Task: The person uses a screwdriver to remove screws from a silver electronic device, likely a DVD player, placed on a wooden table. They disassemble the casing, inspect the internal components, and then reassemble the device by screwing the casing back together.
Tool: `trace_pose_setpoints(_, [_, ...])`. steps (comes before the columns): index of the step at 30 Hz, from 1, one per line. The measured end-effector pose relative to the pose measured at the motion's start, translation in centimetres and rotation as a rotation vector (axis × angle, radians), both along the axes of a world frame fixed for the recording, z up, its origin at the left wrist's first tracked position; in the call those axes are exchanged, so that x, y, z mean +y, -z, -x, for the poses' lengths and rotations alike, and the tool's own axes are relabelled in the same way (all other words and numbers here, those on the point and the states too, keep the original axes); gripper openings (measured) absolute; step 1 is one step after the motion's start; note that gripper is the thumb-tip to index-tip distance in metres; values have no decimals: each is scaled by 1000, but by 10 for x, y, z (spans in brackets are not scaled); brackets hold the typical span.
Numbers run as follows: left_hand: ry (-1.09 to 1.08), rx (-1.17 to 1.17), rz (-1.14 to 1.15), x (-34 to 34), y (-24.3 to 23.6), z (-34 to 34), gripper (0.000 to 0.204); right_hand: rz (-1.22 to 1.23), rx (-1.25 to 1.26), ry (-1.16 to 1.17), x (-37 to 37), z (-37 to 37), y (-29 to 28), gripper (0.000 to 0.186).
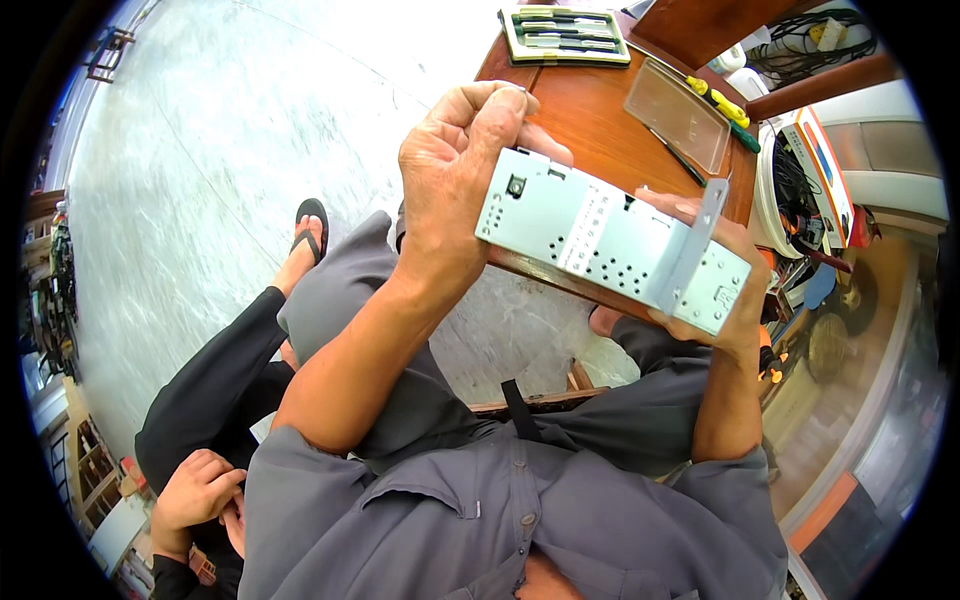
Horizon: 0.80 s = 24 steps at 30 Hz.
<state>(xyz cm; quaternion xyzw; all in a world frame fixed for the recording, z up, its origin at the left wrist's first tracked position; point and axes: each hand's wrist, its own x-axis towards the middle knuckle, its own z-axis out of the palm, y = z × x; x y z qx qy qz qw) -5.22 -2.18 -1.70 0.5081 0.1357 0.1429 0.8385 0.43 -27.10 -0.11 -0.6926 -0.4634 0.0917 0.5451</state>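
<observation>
A silvery metal case with punched holes, a white label strip and a raised metal bracket is held up in front of me, tilted down to the right. My right hand wraps round its right end from behind, some fingers showing along the far edge. Beside the left end is my left hand, its thumb and forefinger pinched together. A tiny glint shows at those fingertips, too small to name. The case hides part of both hands' fingers.
Beyond the case stands a brown wooden table with a screwdriver set, a clear plastic lid, a thin black tool and a yellow-handled screwdriver. A white tub of cables is at right. Another person's hands rest at lower left.
</observation>
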Motion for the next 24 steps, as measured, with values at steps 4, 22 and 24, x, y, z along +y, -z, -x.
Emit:
trace_pose_setpoints(4, [1,2,21,-4,1,1,21,29,92,94,-2,5,2,72])
trace_pose_setpoints(22, [7,-72,-88,-11,0,8,20,24,126,113,-14,-3,3,46])
trace_pose_setpoints(24, [-7,-85,-80,-13,-1,8,20,28,104,119,-16,-5,6,46])
